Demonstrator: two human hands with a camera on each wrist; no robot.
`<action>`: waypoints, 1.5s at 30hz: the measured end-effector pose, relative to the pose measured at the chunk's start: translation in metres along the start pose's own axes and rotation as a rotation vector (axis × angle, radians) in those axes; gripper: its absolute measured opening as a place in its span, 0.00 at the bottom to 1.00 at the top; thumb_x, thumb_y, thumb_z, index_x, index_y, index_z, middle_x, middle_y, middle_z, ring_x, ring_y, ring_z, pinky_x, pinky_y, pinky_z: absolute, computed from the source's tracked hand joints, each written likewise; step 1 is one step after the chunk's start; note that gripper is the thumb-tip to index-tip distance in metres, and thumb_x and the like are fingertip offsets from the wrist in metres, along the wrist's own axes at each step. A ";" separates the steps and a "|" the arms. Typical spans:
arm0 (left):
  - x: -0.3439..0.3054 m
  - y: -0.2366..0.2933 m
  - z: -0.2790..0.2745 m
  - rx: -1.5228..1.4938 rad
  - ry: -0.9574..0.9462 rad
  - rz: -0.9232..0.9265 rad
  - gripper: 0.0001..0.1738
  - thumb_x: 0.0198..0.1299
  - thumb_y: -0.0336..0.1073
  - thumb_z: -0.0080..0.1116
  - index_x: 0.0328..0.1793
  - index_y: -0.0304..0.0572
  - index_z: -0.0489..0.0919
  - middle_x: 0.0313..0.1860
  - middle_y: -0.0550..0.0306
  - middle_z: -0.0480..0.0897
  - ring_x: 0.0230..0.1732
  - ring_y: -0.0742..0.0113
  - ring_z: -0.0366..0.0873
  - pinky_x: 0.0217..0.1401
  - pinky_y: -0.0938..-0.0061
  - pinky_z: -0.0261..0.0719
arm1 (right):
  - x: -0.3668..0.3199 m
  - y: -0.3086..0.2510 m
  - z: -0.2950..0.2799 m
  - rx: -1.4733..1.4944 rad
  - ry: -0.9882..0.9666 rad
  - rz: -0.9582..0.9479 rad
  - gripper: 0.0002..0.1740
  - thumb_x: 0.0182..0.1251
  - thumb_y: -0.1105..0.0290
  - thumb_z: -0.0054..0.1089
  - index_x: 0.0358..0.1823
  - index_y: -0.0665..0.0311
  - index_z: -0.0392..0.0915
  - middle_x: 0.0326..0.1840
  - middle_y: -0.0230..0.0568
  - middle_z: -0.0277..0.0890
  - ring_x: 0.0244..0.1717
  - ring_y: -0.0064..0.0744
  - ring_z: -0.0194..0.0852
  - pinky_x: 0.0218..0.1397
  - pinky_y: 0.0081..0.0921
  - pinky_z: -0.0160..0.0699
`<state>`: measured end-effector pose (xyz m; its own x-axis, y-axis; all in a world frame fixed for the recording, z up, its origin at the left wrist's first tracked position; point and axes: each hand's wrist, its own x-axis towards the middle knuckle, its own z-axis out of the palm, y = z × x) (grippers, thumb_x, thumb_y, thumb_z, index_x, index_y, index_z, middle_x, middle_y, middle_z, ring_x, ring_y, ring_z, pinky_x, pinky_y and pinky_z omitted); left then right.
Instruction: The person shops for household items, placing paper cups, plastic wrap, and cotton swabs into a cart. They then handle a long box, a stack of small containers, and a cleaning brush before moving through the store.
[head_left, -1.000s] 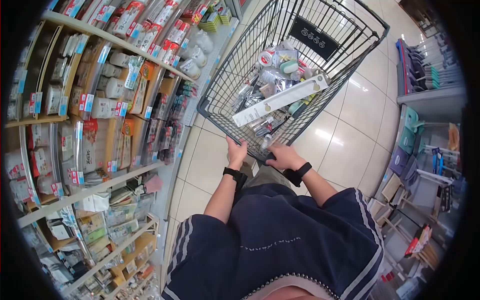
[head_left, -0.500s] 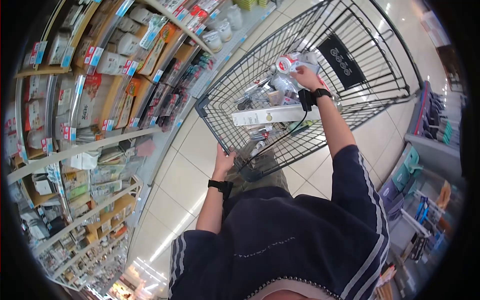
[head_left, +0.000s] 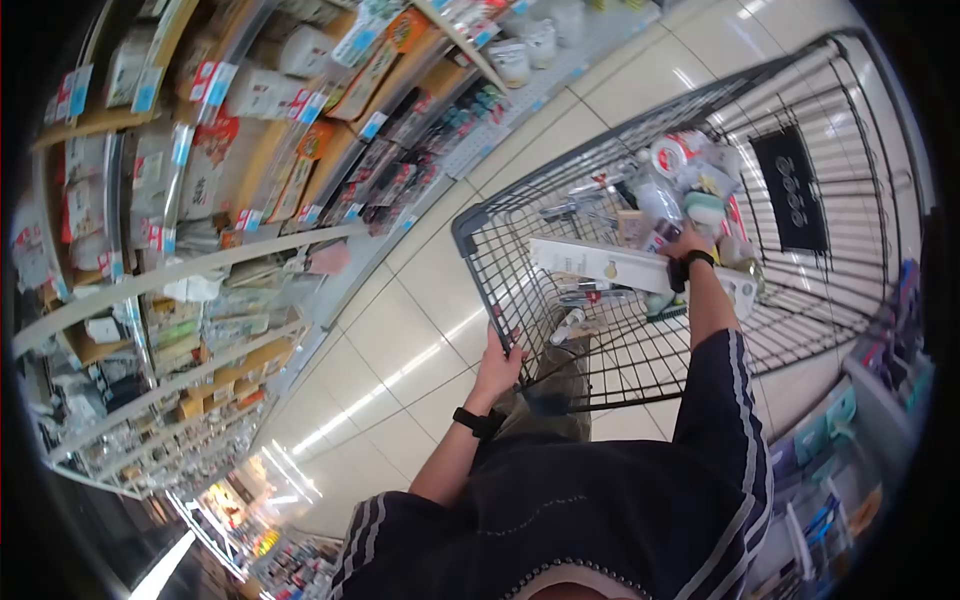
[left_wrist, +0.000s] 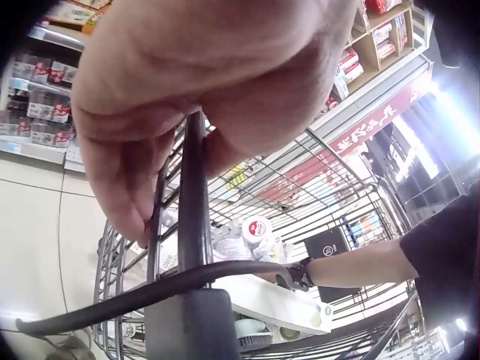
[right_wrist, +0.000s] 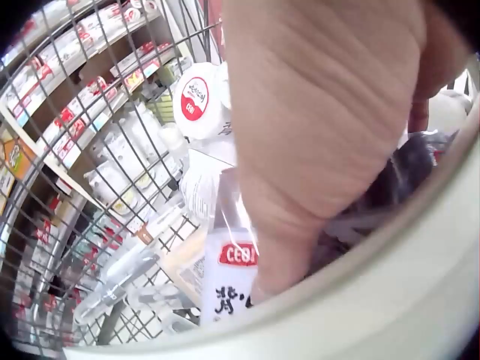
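In the head view my left hand (head_left: 497, 370) holds the near end rail of a black wire shopping cart (head_left: 482, 275). The left wrist view has its thumb and fingers around the dark bar (left_wrist: 196, 195). Deep inside the cart, my right hand (head_left: 688, 243) is among the goods, just past a long white box (head_left: 600, 262). Up close, the right thumb presses a clear plastic package (right_wrist: 234, 262) with a red label, beside dark wrapped goods (right_wrist: 409, 169); the fingertips are mostly hidden behind the palm. A round white tub (right_wrist: 199, 101) with a red mark stands beside this hand.
Shelves of packaged goods (head_left: 290, 170) run along the left. More racks (head_left: 830, 440) stand at the lower right. A green-backed brush (head_left: 665, 308) and a small white tube (head_left: 568, 325) lie in the cart's near part. Pale floor tiles (head_left: 400, 340) show between shelves and cart.
Both hands were at the cart's near end; the right hand then reached in to the tub and now sits lower, by the long box. The cart has shifted right in view.
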<state>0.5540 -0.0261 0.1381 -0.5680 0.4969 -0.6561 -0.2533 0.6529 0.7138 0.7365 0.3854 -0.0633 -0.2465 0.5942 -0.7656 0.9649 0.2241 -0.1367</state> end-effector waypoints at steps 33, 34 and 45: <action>0.035 0.180 -0.166 -0.338 -0.364 0.515 0.33 0.53 0.35 0.73 0.64 0.38 0.70 0.52 0.58 0.80 0.50 0.74 0.76 0.52 0.76 0.75 | -0.358 -0.304 -0.091 0.694 -0.114 -0.865 0.22 0.72 0.56 0.55 0.56 0.67 0.74 0.42 0.33 0.80 0.41 0.19 0.74 0.46 0.22 0.74; 0.036 0.179 -0.191 -0.232 -0.365 0.438 0.30 0.48 0.33 0.77 0.57 0.39 0.74 0.50 0.60 0.80 0.50 0.75 0.76 0.52 0.77 0.75 | -0.363 -0.321 -0.085 0.623 -0.086 -0.876 0.23 0.69 0.56 0.59 0.55 0.67 0.74 0.39 0.37 0.81 0.38 0.21 0.76 0.44 0.25 0.76; 0.095 0.087 -0.351 0.174 -0.455 0.500 0.33 0.44 0.37 0.77 0.57 0.38 0.75 0.42 0.55 0.84 0.45 0.69 0.82 0.48 0.72 0.78 | -0.355 -0.475 0.015 0.030 -0.089 -0.970 0.33 0.60 0.45 0.63 0.52 0.68 0.72 0.37 0.54 0.78 0.40 0.54 0.79 0.44 0.43 0.76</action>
<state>0.2027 -0.1223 0.2239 -0.1897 0.9270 -0.3236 0.1037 0.3466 0.9323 0.3671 0.0564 0.2645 -0.9289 0.1010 -0.3562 0.3482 0.5652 -0.7479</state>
